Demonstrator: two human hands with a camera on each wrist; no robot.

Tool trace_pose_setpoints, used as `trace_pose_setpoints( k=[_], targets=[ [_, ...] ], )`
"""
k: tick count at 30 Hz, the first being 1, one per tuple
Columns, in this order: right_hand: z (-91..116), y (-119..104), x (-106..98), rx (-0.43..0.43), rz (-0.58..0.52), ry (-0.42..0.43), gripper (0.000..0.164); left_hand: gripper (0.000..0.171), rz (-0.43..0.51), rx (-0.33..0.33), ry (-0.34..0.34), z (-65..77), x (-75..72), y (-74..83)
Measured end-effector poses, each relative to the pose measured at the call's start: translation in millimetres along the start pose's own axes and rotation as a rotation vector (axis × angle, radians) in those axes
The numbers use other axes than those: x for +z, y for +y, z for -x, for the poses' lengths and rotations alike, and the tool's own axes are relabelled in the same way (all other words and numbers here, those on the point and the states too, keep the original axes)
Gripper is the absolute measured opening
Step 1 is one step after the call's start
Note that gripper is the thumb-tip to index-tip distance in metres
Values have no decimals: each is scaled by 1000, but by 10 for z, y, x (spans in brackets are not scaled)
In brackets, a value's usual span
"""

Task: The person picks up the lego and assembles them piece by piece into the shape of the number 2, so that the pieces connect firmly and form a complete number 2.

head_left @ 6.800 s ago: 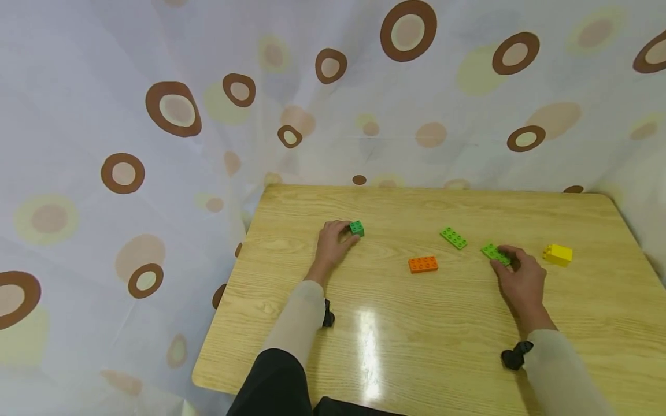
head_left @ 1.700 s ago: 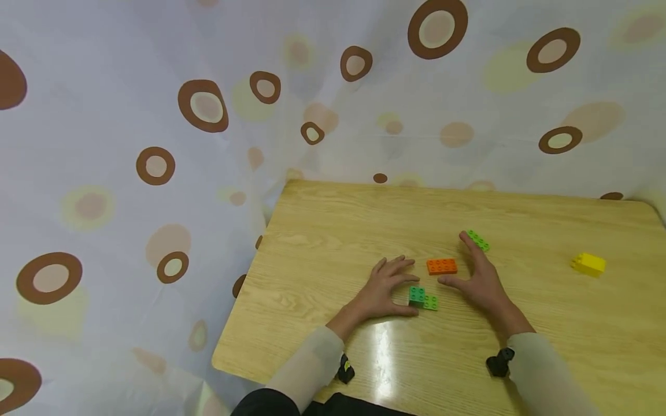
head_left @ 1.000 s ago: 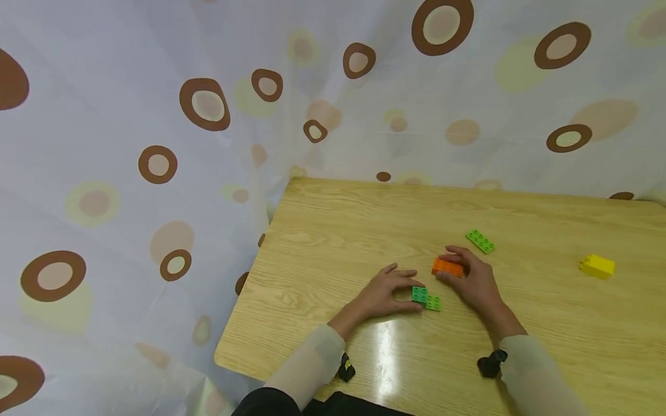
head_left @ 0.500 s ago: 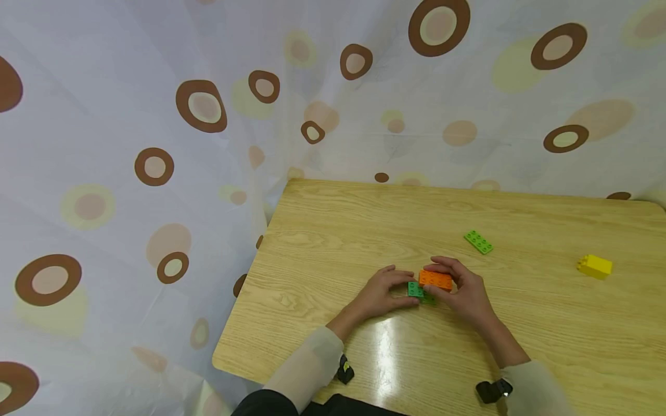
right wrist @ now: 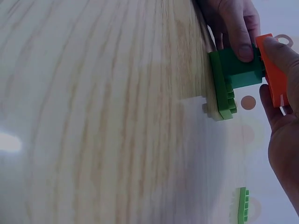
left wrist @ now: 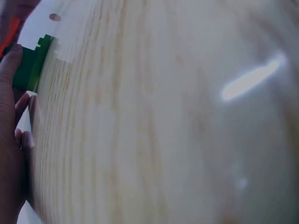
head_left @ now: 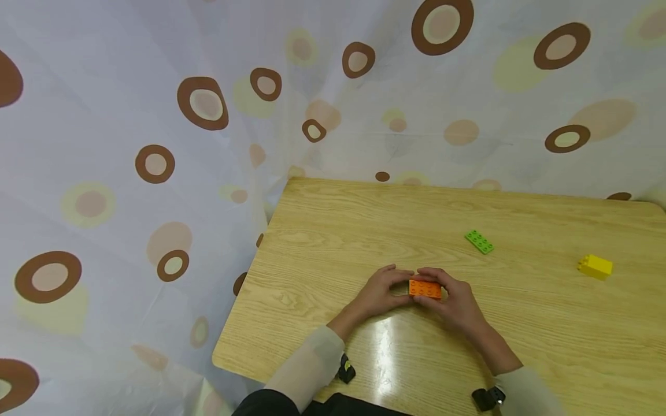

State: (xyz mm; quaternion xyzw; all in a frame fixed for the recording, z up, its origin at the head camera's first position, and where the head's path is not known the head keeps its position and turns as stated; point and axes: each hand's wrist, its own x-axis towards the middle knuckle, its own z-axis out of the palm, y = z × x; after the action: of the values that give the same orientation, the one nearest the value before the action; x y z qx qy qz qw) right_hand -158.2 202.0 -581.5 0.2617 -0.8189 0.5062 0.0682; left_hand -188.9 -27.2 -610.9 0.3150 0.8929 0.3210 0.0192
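Note:
My right hand (head_left: pixel 455 301) pinches an orange toy building brick (head_left: pixel 425 288) between thumb and fingers, studs upward. In the right wrist view the orange brick meets the top of a dark green brick (right wrist: pixel 239 77), slightly tilted and overhanging one side. Whether it is pressed fully down cannot be told. The green brick stands on one end of a light green flat brick (right wrist: pixel 218 86), which rests on the table. My left hand (head_left: pixel 378 293) holds the green brick, its thumb against the side. From the head view, the orange brick and hands hide most of both green pieces.
Behind the hands, another light green flat brick (head_left: pixel 479 241) lies on the wooden table (head_left: pixel 338 231). Farther right is a yellow brick (head_left: pixel 596 266) on its side. A patterned sheet (head_left: pixel 218 173) hangs along the table's back and left.
My right hand took hold of the orange brick, lifted it and brought it left over the green brick. Earlier, the green brick and one flat brick came together at the table's middle.

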Motion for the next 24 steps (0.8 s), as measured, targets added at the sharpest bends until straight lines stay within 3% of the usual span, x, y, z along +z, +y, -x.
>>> trace_pose_setpoints(
  k=[8, 24],
  targets=[
    [-60, -14, -9, -18, 47, -31, 56, 50, 19, 71, 13, -12, -20, 0],
    [-89, -26, -59, -84, 140, -67, 57, 51, 16, 60, 4, -3, -9, -6]
  ],
)
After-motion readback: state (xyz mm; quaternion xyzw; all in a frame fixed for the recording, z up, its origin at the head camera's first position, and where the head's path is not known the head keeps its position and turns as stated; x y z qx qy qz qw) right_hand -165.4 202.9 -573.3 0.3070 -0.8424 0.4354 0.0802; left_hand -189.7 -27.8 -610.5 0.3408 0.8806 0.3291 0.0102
